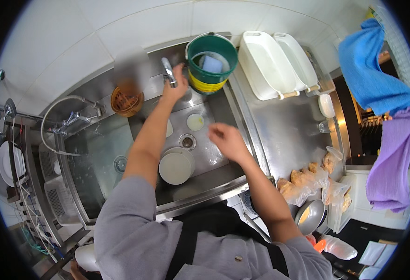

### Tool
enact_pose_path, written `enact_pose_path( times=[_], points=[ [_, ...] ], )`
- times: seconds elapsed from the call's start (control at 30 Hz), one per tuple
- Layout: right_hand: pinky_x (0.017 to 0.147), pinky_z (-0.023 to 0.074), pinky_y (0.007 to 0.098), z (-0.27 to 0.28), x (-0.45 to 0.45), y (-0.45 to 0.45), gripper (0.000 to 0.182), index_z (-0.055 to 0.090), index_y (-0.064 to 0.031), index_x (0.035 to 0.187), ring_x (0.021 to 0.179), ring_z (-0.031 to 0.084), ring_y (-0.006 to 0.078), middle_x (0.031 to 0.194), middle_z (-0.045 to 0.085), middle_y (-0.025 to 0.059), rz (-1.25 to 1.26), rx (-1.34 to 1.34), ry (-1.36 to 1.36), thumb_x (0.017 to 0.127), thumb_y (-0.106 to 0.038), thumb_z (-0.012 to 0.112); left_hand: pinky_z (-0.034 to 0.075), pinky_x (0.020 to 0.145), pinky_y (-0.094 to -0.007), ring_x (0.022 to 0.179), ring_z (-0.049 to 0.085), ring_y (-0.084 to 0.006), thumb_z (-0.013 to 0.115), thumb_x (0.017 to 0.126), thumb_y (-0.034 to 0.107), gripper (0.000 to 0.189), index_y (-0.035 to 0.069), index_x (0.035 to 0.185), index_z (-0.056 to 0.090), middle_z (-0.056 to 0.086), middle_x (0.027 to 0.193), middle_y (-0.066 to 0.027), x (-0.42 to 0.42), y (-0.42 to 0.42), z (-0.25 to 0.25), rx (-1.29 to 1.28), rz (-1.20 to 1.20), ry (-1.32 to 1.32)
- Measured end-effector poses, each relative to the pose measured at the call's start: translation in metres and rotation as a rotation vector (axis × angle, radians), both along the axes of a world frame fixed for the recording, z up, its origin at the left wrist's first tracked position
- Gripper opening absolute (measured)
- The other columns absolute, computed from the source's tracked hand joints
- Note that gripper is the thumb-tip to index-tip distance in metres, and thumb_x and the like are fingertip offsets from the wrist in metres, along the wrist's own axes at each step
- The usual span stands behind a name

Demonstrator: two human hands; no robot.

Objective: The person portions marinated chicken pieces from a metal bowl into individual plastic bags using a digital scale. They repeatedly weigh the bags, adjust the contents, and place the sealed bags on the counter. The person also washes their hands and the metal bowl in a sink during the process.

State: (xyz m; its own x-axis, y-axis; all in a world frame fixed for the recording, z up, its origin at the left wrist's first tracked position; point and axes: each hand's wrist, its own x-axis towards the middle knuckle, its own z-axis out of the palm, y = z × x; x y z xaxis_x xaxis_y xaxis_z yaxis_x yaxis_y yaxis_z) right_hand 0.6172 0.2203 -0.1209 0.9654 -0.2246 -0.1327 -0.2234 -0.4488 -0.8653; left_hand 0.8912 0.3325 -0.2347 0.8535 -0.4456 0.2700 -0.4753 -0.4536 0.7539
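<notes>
My left hand (177,84) reaches to the chrome faucet (169,73) behind the sink, its fingers spread beside the spout; whether it touches the faucet is not plain. My right hand (227,140) hovers over the right part of the steel sink basin (205,164), fingers curled and slightly blurred, with no object visible in it. Between the hands a small round dish (195,122) with a yellow spot lies near the drain (187,141). Stacked white plates or bowls (175,168) stand nearer to me. Another pale dish (169,128) is partly hidden by my left forearm.
A green bucket (212,56) with suds and a blue sponge stands behind the sink. Water fills the left basin (100,154), near a bamboo steamer (127,101). White tubs (267,66) and bagged food (299,180) sit on the right counter. Part of another person's arm (76,271) shows bottom left.
</notes>
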Motion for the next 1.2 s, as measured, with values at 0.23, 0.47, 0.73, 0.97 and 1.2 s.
enact_pose_path(
  times=[0.23, 0.47, 0.73, 0.97, 1.2],
  points=[
    [0.092, 0.0520, 0.0446, -0.111, 0.165, 0.050, 0.028, 0.071, -0.0005, 0.109, 0.104, 0.066, 0.0395, 0.114, 0.066, 0.0247, 0.304, -0.675, 0.094, 0.089, -0.016, 0.058, 0.045, 0.106, -0.0477, 0.127, 0.055, -0.0397, 0.056, 0.092, 0.018, 0.047, 0.000, 0.135, 0.056, 0.059, 0.134, -0.0242, -0.089, 0.084, -0.098, 0.770, -0.413, 0.135],
    [0.093, 0.0540, 0.0394, -0.105, 0.192, 0.057, 0.033, 0.064, 0.0075, 0.116, 0.107, 0.067, 0.0340, 0.120, 0.067, 0.0225, 0.593, 0.062, 0.425, 0.092, -0.012, 0.054, 0.051, 0.092, -0.0386, 0.105, 0.064, -0.0271, 0.051, 0.099, 0.028, 0.046, 0.001, 0.137, 0.054, 0.067, 0.118, -0.0157, -0.133, 0.128, -0.127, -0.386, 0.266, 1.227],
    [0.098, 0.0561, 0.0384, -0.089, 0.122, 0.062, 0.030, 0.049, 0.0049, 0.124, 0.107, 0.063, 0.0325, 0.115, 0.059, 0.0199, -0.409, 1.578, 0.253, 0.099, -0.012, 0.047, 0.043, 0.107, -0.0468, 0.125, 0.054, -0.0349, 0.040, 0.103, 0.037, 0.052, 0.002, 0.141, 0.049, 0.058, 0.135, -0.0179, -0.104, 0.082, -0.058, -1.251, 0.046, 1.399],
    [0.068, 0.0539, 0.0424, -0.138, 0.160, 0.083, 0.018, 0.065, -0.0031, 0.090, 0.082, 0.070, 0.0316, 0.082, 0.067, 0.0138, -0.538, 0.685, 0.058, 0.093, -0.019, 0.058, 0.057, 0.082, -0.0536, 0.101, 0.065, -0.0270, 0.049, 0.100, 0.048, 0.043, 0.014, 0.126, 0.058, 0.067, 0.114, -0.0092, -0.133, 0.018, -0.017, -1.377, 0.338, 1.419],
    [0.082, 0.0550, 0.0480, -0.212, 0.154, 0.061, 0.037, 0.072, -0.0030, 0.102, 0.091, 0.070, 0.0382, 0.096, 0.072, 0.0215, 0.259, -0.571, 0.089, 0.086, -0.035, 0.061, 0.058, 0.074, -0.0435, 0.079, 0.069, -0.0292, 0.054, 0.099, 0.030, 0.028, 0.004, 0.096, 0.064, 0.070, 0.090, -0.0123, -0.072, 0.048, -0.092, -0.871, -0.055, 1.589]
  ],
)
